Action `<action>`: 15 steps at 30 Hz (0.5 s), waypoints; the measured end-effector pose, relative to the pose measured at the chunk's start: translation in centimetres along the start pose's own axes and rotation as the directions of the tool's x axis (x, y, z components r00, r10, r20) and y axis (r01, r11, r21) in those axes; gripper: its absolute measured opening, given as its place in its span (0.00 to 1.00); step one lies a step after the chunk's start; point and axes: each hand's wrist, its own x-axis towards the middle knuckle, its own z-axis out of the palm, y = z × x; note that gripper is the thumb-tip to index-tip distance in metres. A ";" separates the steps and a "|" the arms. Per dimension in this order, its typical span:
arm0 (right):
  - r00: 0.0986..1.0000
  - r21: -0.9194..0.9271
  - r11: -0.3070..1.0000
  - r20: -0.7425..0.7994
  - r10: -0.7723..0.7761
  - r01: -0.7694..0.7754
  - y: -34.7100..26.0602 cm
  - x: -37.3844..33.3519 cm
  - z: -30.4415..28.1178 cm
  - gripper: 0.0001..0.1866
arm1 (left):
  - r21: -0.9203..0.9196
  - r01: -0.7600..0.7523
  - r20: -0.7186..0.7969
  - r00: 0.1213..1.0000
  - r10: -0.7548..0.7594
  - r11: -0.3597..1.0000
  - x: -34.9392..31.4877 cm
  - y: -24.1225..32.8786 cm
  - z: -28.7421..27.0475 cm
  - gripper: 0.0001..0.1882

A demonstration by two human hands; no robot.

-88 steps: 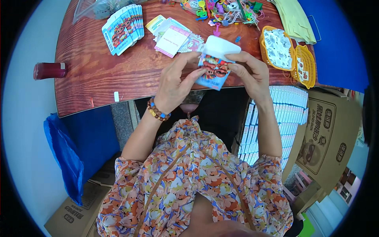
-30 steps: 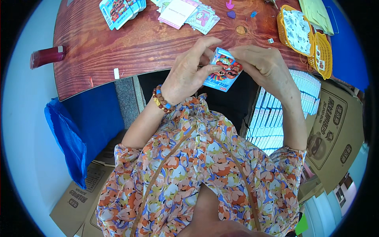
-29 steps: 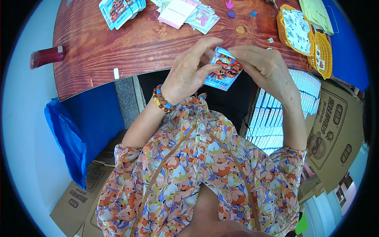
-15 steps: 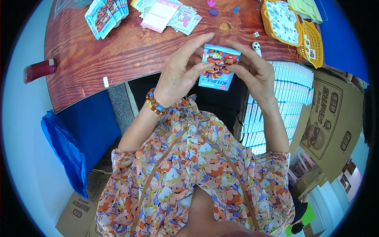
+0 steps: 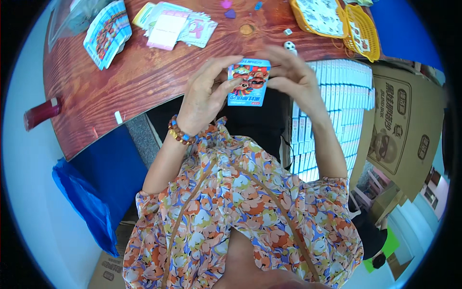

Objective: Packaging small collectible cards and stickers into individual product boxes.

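A small blue cardboard box [image 5: 251, 87] with red cartoon figures is held upright over the table's near edge. My left hand [image 5: 208, 90] grips it from the left, thumb across the front and fingers behind the side. At the box's right edge is my right hand [image 5: 299, 81], its thumb tip close to the side and its fingers apart. Those fingers are smeared by motion, and whether the thumb touches the box is unclear. A fan of flat blue printed packets [image 5: 108, 37] lies at the far left of the table, beside a pile of pastel cards [image 5: 168, 26].
Yellow baskets [image 5: 364, 41] holding small white packets stand at the far right. Below them, an open carton [image 5: 403, 125] contains rows of light-blue boxes [image 5: 332, 108]. A football-topped piece [image 5: 289, 46], a small cube [image 5: 288, 32] and a dark red cylinder [image 5: 43, 113] lie on the table [image 5: 144, 82].
My right thumb has come off the box's front to its right edge, and the right fingers have moved. My left hand still grips the box. The whole view has shifted somewhat.
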 end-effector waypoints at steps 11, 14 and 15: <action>0.949 -0.183 0.959 -0.269 0.162 -0.216 -0.3 -8.0 -4.3 0.19 | -0.018 0.218 0.274 0.940 -0.205 0.976 -0.5 1.6 3.6 0.22; 0.817 -0.529 0.719 -0.569 0.093 -0.450 -2.4 -13.4 -12.8 0.21 | -0.017 0.142 0.207 0.969 -0.136 0.990 -0.5 1.5 2.2 0.32; 0.735 -0.606 0.539 -0.677 0.037 -0.585 -2.3 -15.9 -15.8 0.22 | -0.033 0.192 0.179 0.967 -0.183 0.981 -0.5 0.8 1.7 0.29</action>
